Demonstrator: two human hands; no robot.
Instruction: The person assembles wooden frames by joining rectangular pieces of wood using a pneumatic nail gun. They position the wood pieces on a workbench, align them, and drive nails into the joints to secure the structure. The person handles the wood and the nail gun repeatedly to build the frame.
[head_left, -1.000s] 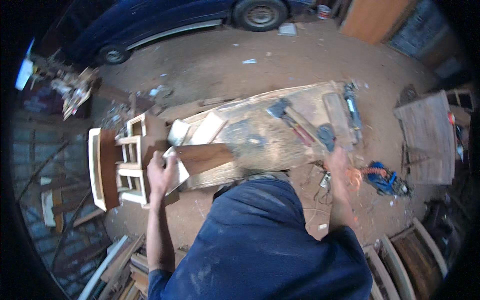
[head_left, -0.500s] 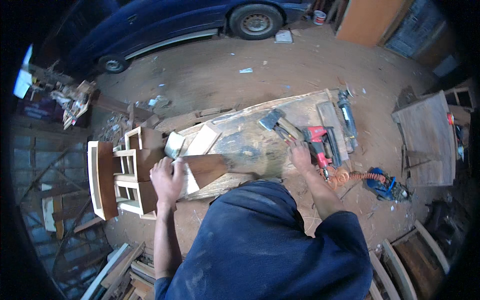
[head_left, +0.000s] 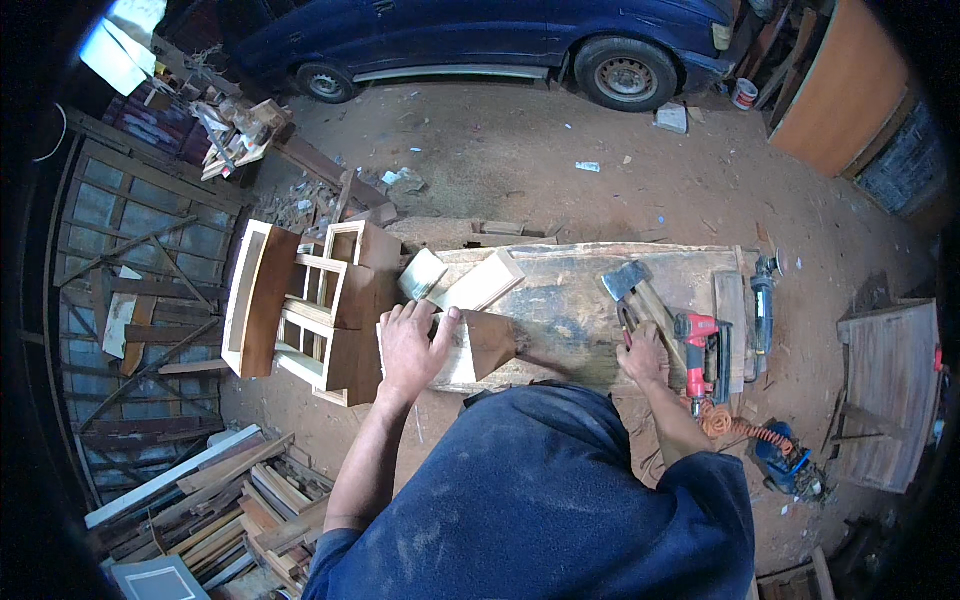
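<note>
As I watch through the head camera, boxes (head_left: 358, 360) stand at far left. Next, my left hand (head_left: 412, 350) grasps the block (head_left: 458, 364), fingers and thumb over its edge, at the left end of the bench (head_left: 570, 325). The axe (head_left: 625, 280) lies farther right. My right hand (head_left: 644, 354) curls at a slim tool (head_left: 626, 318); I cannot tell whether it grips. Beyond are a nailer (head_left: 697, 328) and a grinder (head_left: 763, 312).
</note>
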